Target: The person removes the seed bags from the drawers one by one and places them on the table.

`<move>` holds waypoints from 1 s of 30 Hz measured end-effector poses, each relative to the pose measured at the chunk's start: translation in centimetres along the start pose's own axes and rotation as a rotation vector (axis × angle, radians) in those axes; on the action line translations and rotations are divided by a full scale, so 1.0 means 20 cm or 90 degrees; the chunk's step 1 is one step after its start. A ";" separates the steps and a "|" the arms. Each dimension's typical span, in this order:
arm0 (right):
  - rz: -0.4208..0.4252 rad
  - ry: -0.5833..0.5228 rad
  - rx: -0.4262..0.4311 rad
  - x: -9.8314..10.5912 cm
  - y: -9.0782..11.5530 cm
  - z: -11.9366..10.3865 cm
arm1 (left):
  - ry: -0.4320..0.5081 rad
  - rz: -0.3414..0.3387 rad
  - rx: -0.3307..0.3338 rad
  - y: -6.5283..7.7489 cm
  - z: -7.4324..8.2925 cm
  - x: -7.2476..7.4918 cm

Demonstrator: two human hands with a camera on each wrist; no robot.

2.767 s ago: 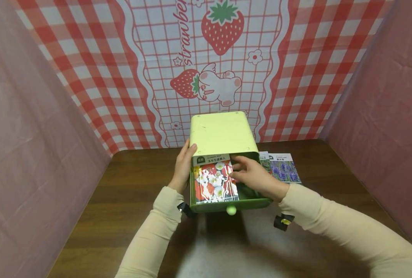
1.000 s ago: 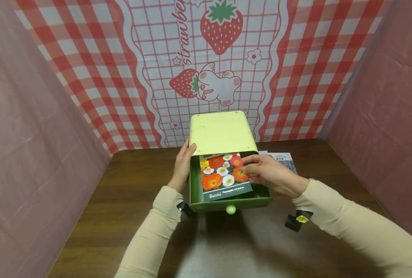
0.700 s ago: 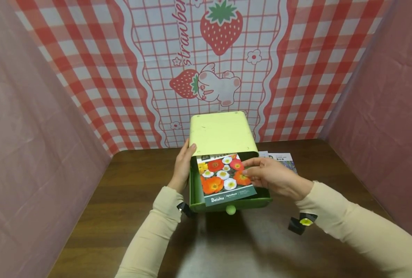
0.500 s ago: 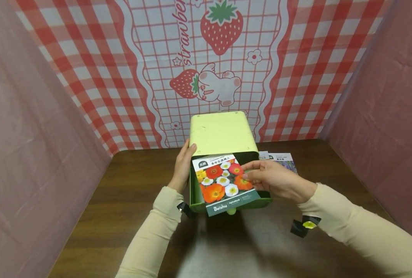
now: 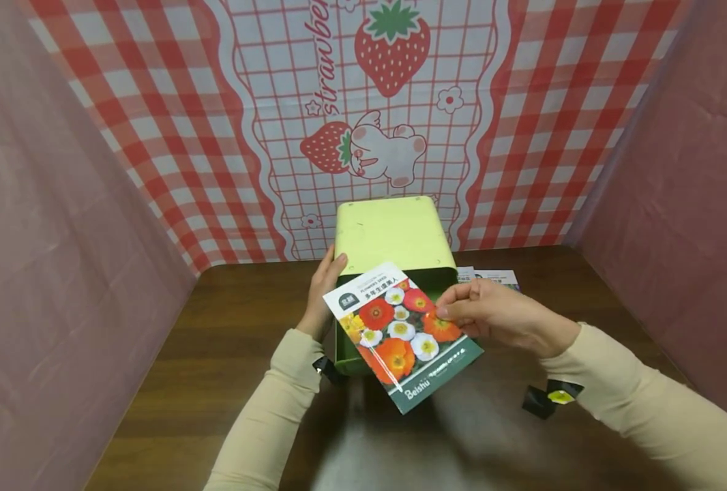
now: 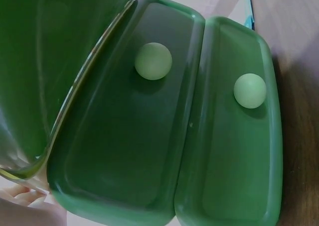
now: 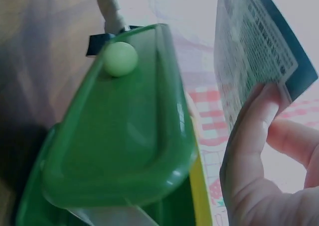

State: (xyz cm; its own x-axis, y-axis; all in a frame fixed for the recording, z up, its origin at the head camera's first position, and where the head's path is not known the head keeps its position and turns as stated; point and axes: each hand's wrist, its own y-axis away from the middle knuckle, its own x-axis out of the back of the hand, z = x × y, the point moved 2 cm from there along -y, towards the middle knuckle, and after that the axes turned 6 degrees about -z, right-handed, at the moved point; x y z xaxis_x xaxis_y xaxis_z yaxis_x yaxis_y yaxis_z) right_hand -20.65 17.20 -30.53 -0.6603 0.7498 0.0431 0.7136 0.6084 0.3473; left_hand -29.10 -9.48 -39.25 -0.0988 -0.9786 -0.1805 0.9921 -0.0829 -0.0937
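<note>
A flower seed packet (image 5: 402, 331) with red, orange and white poppies hangs tilted before the box, its lower corner past the drawer front. My right hand (image 5: 501, 315) pinches its right edge between thumb and fingers; the packet's printed back (image 7: 244, 52) shows in the right wrist view. The pale yellow drawer box (image 5: 394, 235) stands behind. My left hand (image 5: 320, 290) holds its left side, thumb at the front top edge. Partly covered by the packet, a green drawer (image 5: 350, 367) is pulled out. The left wrist view shows an upper drawer front (image 6: 129, 126) and a lower drawer front (image 6: 232, 151), each with a round knob.
To the right of the box, partly behind my right hand, lie a seed packet (image 5: 498, 275) and another packet (image 5: 465, 274) on the brown wooden table (image 5: 228, 354). A strawberry-printed checked cloth (image 5: 204, 136) hangs behind, with pink cloth (image 5: 63, 239) at both sides.
My right hand has drawn the poppy packet out of the drawer, toward me and to the right, turning it at a slant. The left hand and the box have stayed in place.
</note>
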 end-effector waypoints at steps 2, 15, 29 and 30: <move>0.026 0.007 0.014 0.02 0.01 -0.02 | -0.010 0.002 0.006 0.00 0.00 0.00; 0.227 -0.088 0.066 0.30 0.08 -0.07 | -0.047 0.008 0.007 -0.01 0.00 0.01; 0.361 -0.245 0.113 0.68 0.16 0.06 | -0.074 -0.004 -0.014 0.00 0.00 0.02; 0.370 -0.259 0.116 0.70 0.17 0.07 | -0.075 -0.004 -0.014 0.00 0.00 0.02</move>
State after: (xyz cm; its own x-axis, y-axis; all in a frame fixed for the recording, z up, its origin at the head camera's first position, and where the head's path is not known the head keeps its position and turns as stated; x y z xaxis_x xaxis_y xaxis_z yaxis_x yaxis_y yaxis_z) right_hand -27.12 30.08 -30.08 -0.0487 0.9805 -0.1904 0.9732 0.0895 0.2120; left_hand -29.20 -9.84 -39.27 -0.0939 -0.9935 -0.0640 0.9894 -0.0860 -0.1167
